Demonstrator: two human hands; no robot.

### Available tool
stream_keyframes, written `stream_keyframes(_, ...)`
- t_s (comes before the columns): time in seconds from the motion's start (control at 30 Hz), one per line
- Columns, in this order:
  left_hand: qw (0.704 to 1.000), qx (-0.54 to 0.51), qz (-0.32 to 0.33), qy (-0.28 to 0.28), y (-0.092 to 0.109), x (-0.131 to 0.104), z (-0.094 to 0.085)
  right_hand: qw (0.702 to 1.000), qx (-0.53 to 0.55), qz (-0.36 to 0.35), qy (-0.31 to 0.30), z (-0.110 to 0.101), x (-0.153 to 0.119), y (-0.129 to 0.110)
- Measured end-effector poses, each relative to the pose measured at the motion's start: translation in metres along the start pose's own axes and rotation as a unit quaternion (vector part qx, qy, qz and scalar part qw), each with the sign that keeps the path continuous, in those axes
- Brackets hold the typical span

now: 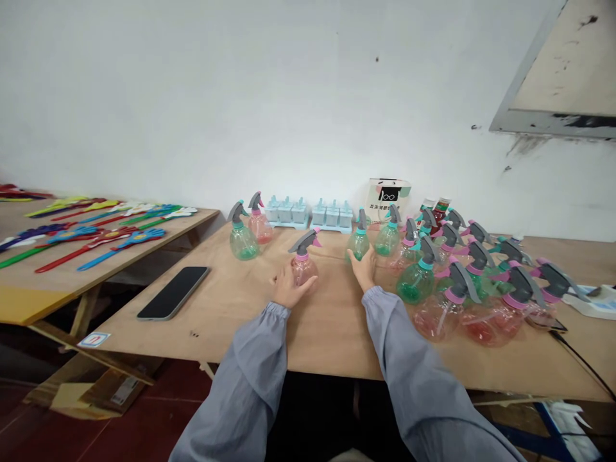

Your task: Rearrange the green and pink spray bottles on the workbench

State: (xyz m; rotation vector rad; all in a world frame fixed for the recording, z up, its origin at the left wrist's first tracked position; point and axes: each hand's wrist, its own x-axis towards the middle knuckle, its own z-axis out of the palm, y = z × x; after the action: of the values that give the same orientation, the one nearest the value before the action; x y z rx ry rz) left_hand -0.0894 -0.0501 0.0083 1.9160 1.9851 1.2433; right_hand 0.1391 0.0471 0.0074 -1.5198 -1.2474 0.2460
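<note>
My left hand (289,286) is wrapped round the lower body of a pink spray bottle (304,268), which stands upright with a grey and pink trigger head. With thumb and fingers on either side, my right hand (364,268) grips a green spray bottle (359,241) farther back on the table. Right of that hand stand several more pink and green spray bottles, including a green one (414,282) and a pink one (437,316). At the back left, another green spray bottle (244,242) and a pink one (260,224) stand side by side.
A phone (174,293) lies on the left of the wooden table (231,321). Light-blue ice-pop moulds (332,215) and a printed card box (386,196) stand by the wall. Colourful hand-shaped plastic toys (101,240) cover the left table. A cable (582,359) runs off the right side.
</note>
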Motion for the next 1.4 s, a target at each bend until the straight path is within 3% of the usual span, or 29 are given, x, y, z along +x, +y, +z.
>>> stream_keyframes(0.1,1.0,-0.001,-0.003,-0.004,0.0,-0.001,-0.001,0.996,-0.082,0.035,0.028,0.017,0.019,-0.001)
stream_keyframes(0.23,1.0,0.004,-0.01,-0.01,0.002,-0.002,-0.003,0.987,-0.143,0.05,0.048,0.026,0.035,0.002)
stream_keyframes(0.53,0.999,0.001,-0.016,-0.031,0.002,0.0,-0.006,0.988,-0.136,0.051,0.048,0.025,0.045,0.006)
stream_keyframes(0.63,0.999,-0.009,-0.015,-0.037,-0.003,0.001,-0.003,0.995,-0.082,0.017,0.059,0.022,0.033,0.004)
stream_keyframes(0.7,0.999,-0.019,-0.011,-0.045,-0.006,0.0,-0.002,0.997,-0.018,-0.051,0.051,0.019,0.019,0.0)
stream_keyframes(0.77,0.997,-0.036,0.002,-0.063,-0.007,-0.001,-0.001,0.987,0.064,-0.147,0.011,0.016,0.002,-0.008)
stream_keyframes(0.9,0.994,-0.043,0.05,-0.087,0.0,-0.006,-0.002,0.937,0.163,-0.291,-0.108,0.005,-0.033,-0.036)
stream_keyframes(1.0,0.992,0.005,0.1,-0.082,0.009,-0.013,-0.001,0.924,0.157,-0.314,-0.151,-0.007,-0.058,-0.056)
stream_keyframes(1.13,0.978,0.039,0.186,-0.084,0.016,-0.021,0.005,0.946,0.155,-0.259,-0.115,-0.021,-0.075,-0.068)
stream_keyframes(1.2,0.979,-0.002,0.199,-0.053,0.013,-0.017,0.004,0.952,0.178,-0.23,-0.094,-0.025,-0.074,-0.068)
stream_keyframes(1.27,0.984,-0.047,0.171,0.014,0.003,-0.002,-0.003,0.951,0.208,-0.21,-0.092,-0.029,-0.07,-0.065)
stream_keyframes(1.33,0.987,-0.059,0.101,0.107,-0.012,0.025,-0.018,0.95,0.23,-0.19,-0.094,-0.031,-0.066,-0.062)
stream_keyframes(1.4,0.961,-0.064,-0.039,0.267,-0.031,0.059,-0.037,0.95,0.241,-0.175,-0.091,-0.034,-0.064,-0.061)
